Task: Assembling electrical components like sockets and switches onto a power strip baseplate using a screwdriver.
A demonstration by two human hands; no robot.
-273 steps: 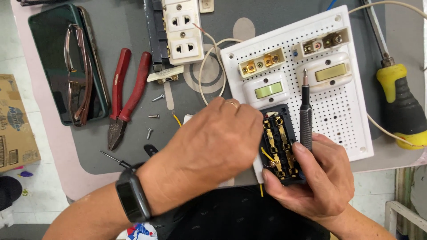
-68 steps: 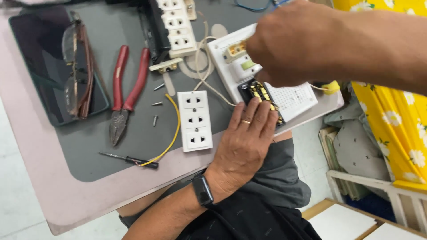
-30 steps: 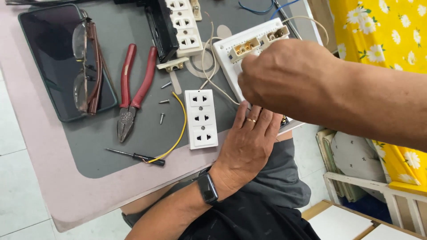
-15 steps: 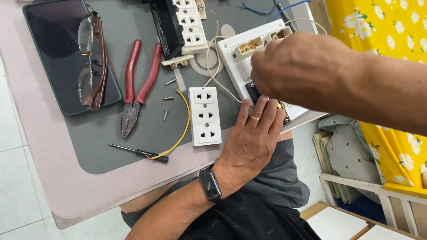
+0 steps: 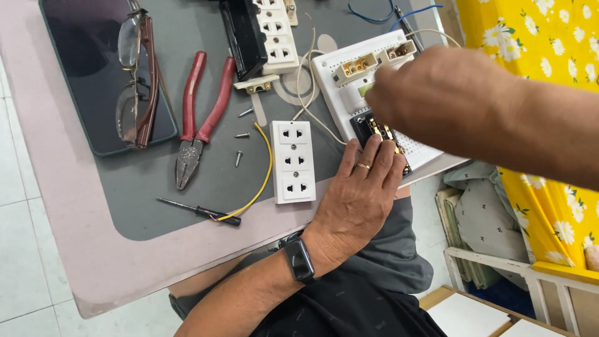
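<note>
Since the earlier frame the right hand [image 5: 437,93] has lifted above the white board [image 5: 331,68], finger state indeterminate, while the nearer left hand [image 5: 362,193] lies flat, fingers together, on the black socket body [image 5: 374,128] at the mat's right edge, its long axis running away from the person.

right hand [image 5: 446,103] hiding white panel [image 5: 340,81] middle

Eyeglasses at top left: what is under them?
The eyeglasses lie folded on a dark tablet, which rests on a grey mat. Whatever is beneath the tablet is covered.
</note>
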